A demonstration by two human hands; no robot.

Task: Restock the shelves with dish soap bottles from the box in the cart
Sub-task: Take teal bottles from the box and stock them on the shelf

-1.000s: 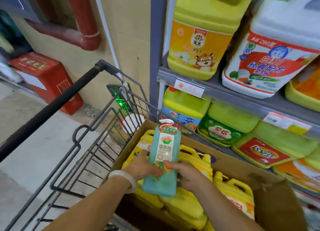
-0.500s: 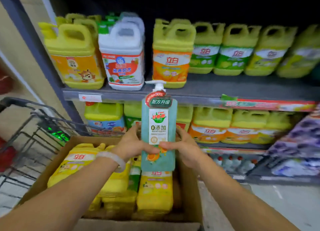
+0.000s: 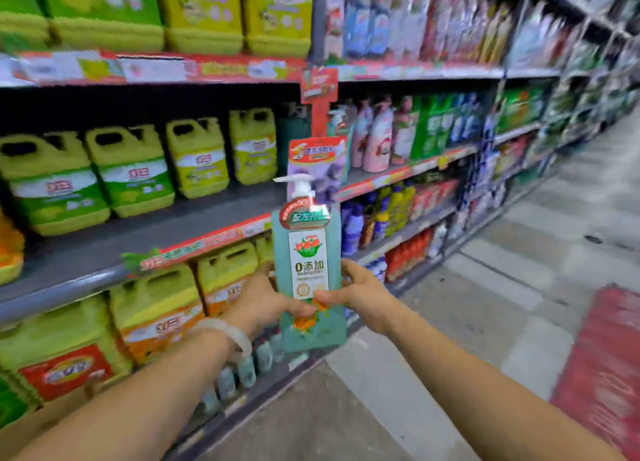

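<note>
Both hands grip the teal pump bottle [image 3: 309,280] upright in the air before the shelf [image 3: 145,232] front edge: left hand [image 3: 266,303], right hand [image 3: 360,292], thumbs across its label.

Teal pump bottle [image 3: 310,280] (white pump top) upright, held before shelves [image 3: 194,225].

The pump bottle [image 3: 309,280] was teal with a white pump head, a white label panel bearing a red and green emblem, and orange fruit printed low on its front. The jugs [image 3: 133,170] on the shelf were yellow-green with green and white labels. Red price strips [image 3: 204,244] edged the grey shelves [image 3: 145,228]. A whitish bangle [image 3: 227,331] circled the left wrist.
</note>
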